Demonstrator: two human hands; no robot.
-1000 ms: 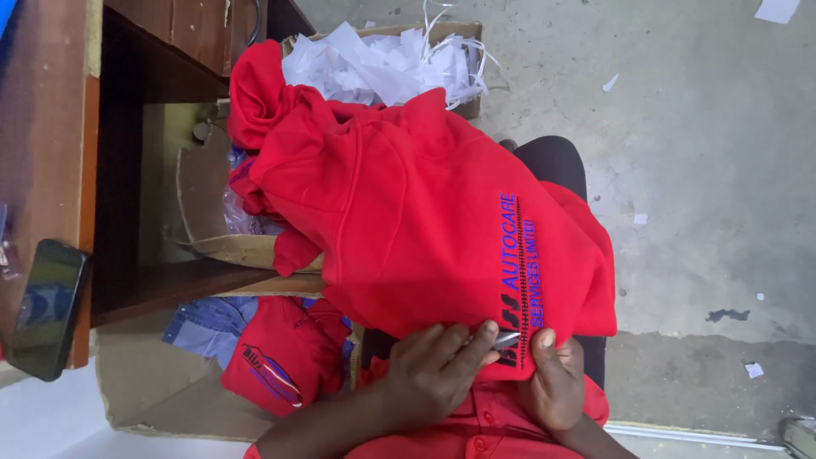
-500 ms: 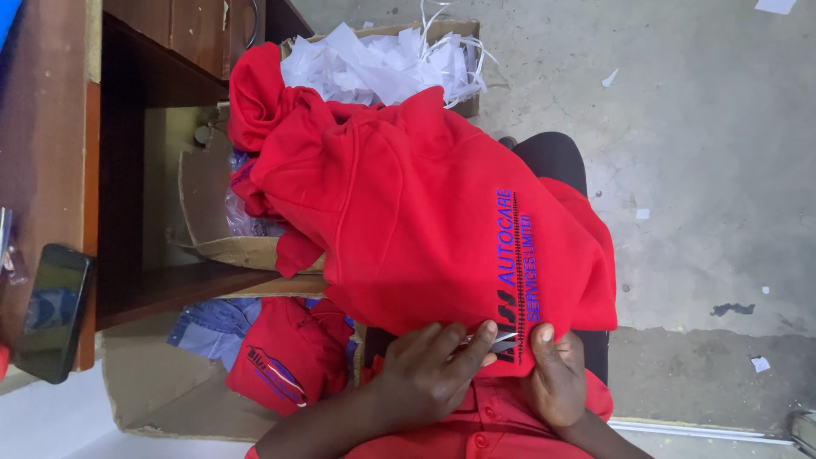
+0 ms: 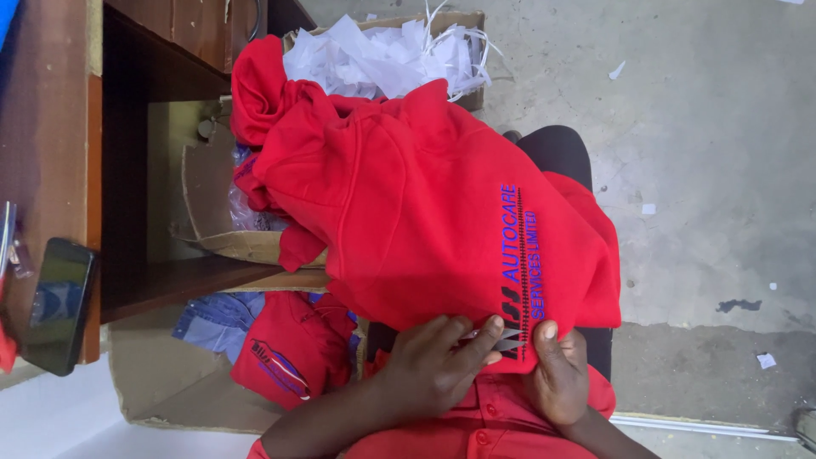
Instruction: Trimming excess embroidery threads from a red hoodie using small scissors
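A red garment (image 3: 408, 212) with blue embroidered lettering lies spread over my lap. My left hand (image 3: 429, 370) rests on its near edge, fingers closed around small metal thread snips (image 3: 503, 338) whose tips lie by the lettering. My right hand (image 3: 561, 378) pinches the same edge just right of the snips, with the thumb on top of the fabric. I wear a red shirt (image 3: 476, 438).
A wooden desk (image 3: 51, 127) stands at the left with a dark phone (image 3: 55, 306) on top. Beyond the garment is a cardboard box of white paper scraps (image 3: 382, 55). Another red garment (image 3: 293, 348) and denim (image 3: 212, 319) lie on cardboard below. Concrete floor (image 3: 705, 170) at right.
Hardly anything differs. My left fingers and the snips have shifted slightly along the garment's edge, and my right thumb has settled on the fabric.
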